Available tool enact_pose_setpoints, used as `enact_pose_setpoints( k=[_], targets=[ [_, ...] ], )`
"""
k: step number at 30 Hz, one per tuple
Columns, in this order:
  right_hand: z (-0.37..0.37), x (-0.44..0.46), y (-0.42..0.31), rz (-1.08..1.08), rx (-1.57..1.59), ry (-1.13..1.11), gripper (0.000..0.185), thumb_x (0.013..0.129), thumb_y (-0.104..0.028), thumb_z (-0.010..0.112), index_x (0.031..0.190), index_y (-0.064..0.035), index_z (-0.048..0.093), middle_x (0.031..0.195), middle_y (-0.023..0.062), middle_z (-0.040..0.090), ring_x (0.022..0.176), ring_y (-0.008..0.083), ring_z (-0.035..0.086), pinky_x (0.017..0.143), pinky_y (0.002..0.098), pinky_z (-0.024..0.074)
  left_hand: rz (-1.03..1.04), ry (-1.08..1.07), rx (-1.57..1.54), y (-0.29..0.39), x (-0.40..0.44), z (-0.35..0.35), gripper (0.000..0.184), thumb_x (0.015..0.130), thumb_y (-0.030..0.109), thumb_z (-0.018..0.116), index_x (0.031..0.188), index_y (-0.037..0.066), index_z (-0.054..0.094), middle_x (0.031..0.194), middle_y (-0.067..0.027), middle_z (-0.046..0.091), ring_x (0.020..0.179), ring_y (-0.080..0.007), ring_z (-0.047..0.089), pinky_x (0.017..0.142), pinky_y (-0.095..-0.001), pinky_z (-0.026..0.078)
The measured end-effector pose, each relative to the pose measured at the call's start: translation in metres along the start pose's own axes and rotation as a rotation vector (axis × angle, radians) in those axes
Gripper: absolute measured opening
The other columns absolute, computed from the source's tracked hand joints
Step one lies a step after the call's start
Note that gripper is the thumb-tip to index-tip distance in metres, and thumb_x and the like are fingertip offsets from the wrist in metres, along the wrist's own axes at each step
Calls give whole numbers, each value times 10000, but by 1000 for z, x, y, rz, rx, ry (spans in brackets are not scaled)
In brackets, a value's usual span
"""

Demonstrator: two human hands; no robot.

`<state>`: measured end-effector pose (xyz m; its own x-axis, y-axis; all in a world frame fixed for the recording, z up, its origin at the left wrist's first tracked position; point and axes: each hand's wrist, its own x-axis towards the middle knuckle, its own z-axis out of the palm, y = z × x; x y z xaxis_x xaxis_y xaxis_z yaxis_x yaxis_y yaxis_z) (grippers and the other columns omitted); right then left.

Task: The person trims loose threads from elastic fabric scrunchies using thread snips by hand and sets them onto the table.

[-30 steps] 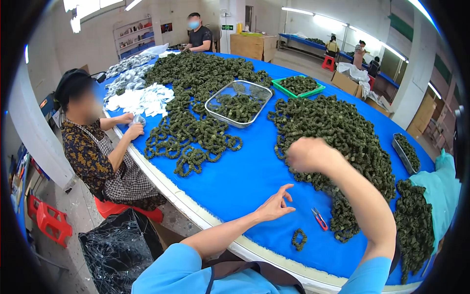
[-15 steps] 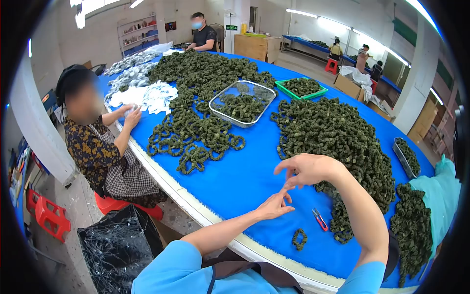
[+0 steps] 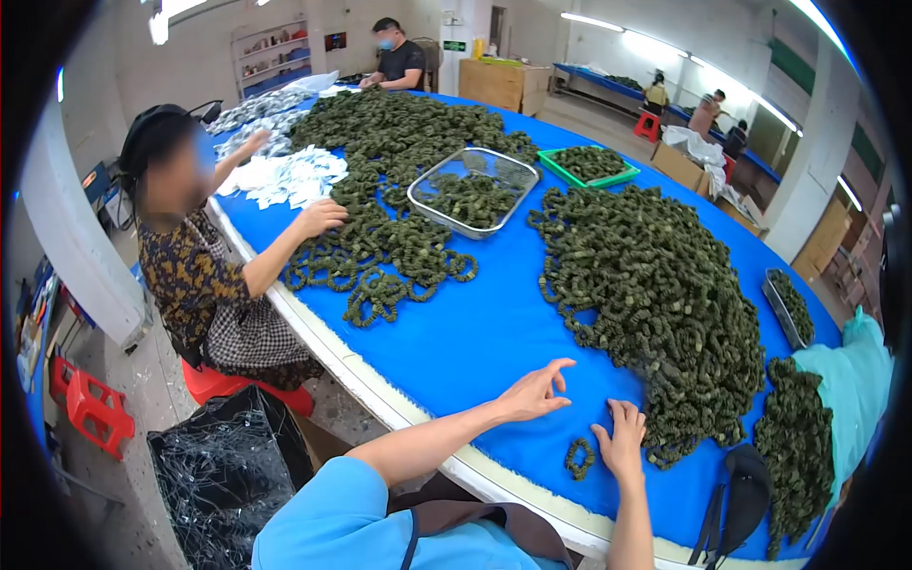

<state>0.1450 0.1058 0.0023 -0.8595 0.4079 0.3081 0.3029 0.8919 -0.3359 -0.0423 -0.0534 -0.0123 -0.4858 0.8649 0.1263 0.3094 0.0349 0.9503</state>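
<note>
My left hand (image 3: 535, 393) hovers over the blue tabletop with its index finger stretched out and the thumb apart; nothing shows in it. My right hand (image 3: 623, 441) is low at the table, thumb apart from the fingers, over the spot where a pair of red-handled thread snips lay; the snips are hidden now. Beside that hand, on its left, lies a single dark green ring (image 3: 579, 459) of bunched fabric, like a scrunchie. A big heap of similar rings (image 3: 655, 294) rises just beyond my right hand.
A wire basket (image 3: 472, 228) and a green tray (image 3: 589, 180) hold more rings. At left a co-worker (image 3: 195, 275) sits by white pieces (image 3: 290, 179) and a looser spread of rings (image 3: 380, 256). A black bag (image 3: 746, 499) lies right of my arm, near a teal cloth (image 3: 850, 380).
My hands have parted: the right one came down from above the left onto the snips' spot. The co-worker's hands have separated, one reaching toward the rings and one toward the white pieces.
</note>
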Motion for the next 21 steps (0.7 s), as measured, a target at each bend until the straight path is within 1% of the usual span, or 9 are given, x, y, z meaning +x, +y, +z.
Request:
enact_pose_setpoints(
  k=[3, 7, 9, 14, 15, 17, 19, 20, 21],
  targets=[
    [11, -17, 4, 12, 52, 135, 379, 789, -62, 647, 1165, -57, 596, 990, 133, 538, 900, 301, 506, 834, 395, 447, -14, -63, 14, 6, 4, 6, 652, 845, 146, 695, 1407, 115, 367, 1018, -84, 580, 710, -139, 578, 650, -263, 488],
    [13, -12, -1, -21, 41, 240, 305, 792, -24, 629, 1096, -35, 628, 903, 135, 522, 835, 303, 509, 799, 385, 456, 183, -124, -8, 11, -9, 25, 610, 848, 165, 685, 1388, 107, 410, 1063, -94, 573, 847, -202, 560, 751, -305, 471],
    [16, -9, 7, -15, 46, 261, 296, 790, -20, 625, 1086, -33, 631, 899, 140, 531, 829, 306, 512, 787, 384, 456, 471, -139, 362, 28, -17, 45, 454, 826, 130, 665, 1251, 86, 509, 1063, -111, 565, 920, -270, 525, 813, -332, 447],
    [20, -9, 26, -86, 248, 318, 226, 827, -17, 587, 1047, -15, 637, 768, 115, 565, 694, 258, 527, 666, 349, 463, 568, -216, 614, -1, -8, 76, 166, 772, 68, 614, 923, 83, 545, 969, -116, 562, 881, -324, 507, 763, -402, 452],
    [15, -3, 25, -78, 244, 310, 226, 827, -17, 587, 1047, -15, 637, 768, 115, 565, 694, 258, 527, 666, 349, 463, 439, -241, 539, 10, -4, 72, 150, 775, 67, 595, 925, 69, 593, 908, -117, 607, 822, -319, 547, 718, -405, 469],
    [2, 3, 23, 187, 717, 279, 170, 889, -61, 556, 1028, -11, 640, 695, 60, 549, 589, 173, 497, 549, 287, 431, 286, -108, 430, 46, 12, 64, 138, 774, 82, 600, 902, 44, 635, 814, -128, 642, 724, -327, 579, 663, -399, 484],
    [-9, 14, 17, 375, 1037, 297, 176, 939, -113, 520, 1043, -25, 633, 648, 18, 508, 538, 101, 450, 464, 243, 370, 31, 11, 260, 68, 28, 49, 110, 821, 125, 641, 872, 29, 657, 744, -58, 646, 618, -170, 571, 604, -291, 489],
    [-16, 17, 16, 444, 1311, 219, 207, 971, -171, 517, 1097, -43, 620, 718, 26, 547, 525, 79, 434, 440, 219, 340, 22, -52, 249, 68, 34, 44, 110, 821, 125, 641, 872, 29, 657, 744, -58, 646, 618, -170, 571, 604, -291, 489],
    [-20, 21, 11, 530, 1498, 192, 221, 978, -213, 523, 1107, -62, 621, 721, 17, 550, 520, 64, 427, 433, 207, 322, -23, 38, -34, 64, 37, 42, 89, 844, 108, 650, 891, 33, 650, 720, -53, 636, 590, -125, 556, 557, -239, 464]
  ],
)
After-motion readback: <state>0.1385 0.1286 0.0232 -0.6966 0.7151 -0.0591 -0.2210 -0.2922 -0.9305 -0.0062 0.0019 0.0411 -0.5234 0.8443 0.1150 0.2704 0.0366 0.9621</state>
